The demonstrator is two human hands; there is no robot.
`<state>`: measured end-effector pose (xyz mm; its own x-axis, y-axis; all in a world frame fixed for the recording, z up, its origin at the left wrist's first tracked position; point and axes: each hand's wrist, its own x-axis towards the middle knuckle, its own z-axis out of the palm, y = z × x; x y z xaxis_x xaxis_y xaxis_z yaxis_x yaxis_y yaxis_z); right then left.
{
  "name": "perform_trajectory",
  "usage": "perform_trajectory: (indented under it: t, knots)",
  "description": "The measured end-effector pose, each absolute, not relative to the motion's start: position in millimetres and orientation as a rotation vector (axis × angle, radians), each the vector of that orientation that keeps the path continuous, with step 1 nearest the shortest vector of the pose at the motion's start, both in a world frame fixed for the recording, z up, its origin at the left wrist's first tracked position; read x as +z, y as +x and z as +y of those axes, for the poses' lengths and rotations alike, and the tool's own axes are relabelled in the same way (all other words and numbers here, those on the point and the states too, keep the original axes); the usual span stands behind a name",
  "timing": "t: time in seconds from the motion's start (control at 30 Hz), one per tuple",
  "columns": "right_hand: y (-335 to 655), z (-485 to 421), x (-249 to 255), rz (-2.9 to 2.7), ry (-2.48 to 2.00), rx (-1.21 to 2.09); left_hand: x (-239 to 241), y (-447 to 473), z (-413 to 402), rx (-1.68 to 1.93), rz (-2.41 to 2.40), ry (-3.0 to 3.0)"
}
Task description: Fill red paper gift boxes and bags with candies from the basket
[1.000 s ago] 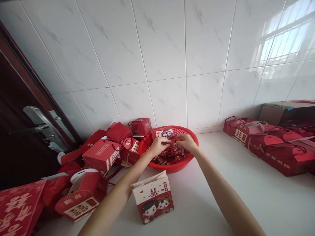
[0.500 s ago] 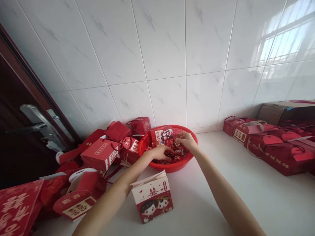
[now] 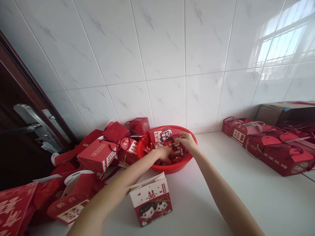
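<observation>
A red plastic basket (image 3: 169, 168) holds several small red wrapped packets (image 3: 177, 152) and a card with printed cartoon figures (image 3: 161, 136). My left hand (image 3: 164, 153) reaches down into it, fingers curled among the packets; whatever they grip is hidden. At the basket's right side, my right hand (image 3: 187, 141) pinches a dark red packet (image 3: 176, 137) between thumb and fingers. In front of the basket, beside my left forearm, a white and red paper gift box (image 3: 152, 200) with two cartoon faces stands upright, its top flaps raised.
Red gift boxes (image 3: 97, 154) are heaped on the left, near a dark door (image 3: 14, 157) with a metal handle (image 3: 36, 121). More red boxes (image 3: 283, 157) stand in rows at the right, before a cardboard carton (image 3: 273, 113). A tiled wall (image 3: 167, 101) rises behind the white tabletop (image 3: 192, 200).
My left hand has sunk slightly deeper among the packets, its fingers more hidden. My right hand keeps its pinch in nearly the same spot. The view has shifted a little.
</observation>
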<state>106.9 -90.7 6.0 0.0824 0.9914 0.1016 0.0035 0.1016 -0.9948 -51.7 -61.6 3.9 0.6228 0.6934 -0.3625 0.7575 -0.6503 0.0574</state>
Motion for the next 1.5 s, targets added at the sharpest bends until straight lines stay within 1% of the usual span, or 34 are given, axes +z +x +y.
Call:
perform_trajectory:
  t: [0.2,0.33,0.4,0.7,1.13,1.4,1.5]
  knots:
    - [107,-88,6,-1.154,-1.182,1.082,4,-70,-53,0.142,1.256,2.499]
    - [108,-87,6,-1.171,-1.186,1.072,7,-79,-47,0.636,1.2,2.277]
    - [109,-88,6,-1.206,-1.195,1.046,7,-80,-46,0.76,1.19,2.159]
    - [108,-90,9,-1.209,-1.211,1.04,5,-80,-44,0.866,1.133,2.058]
    - [110,-88,5,-1.285,-1.222,1.01,3,-85,-41,0.879,1.281,2.125]
    - [112,-85,-2,-1.586,-1.194,1.008,2,-85,-39,0.897,1.35,2.136]
    - [112,-84,-3,-1.624,-1.179,1.014,4,-86,-41,0.812,1.357,2.196]
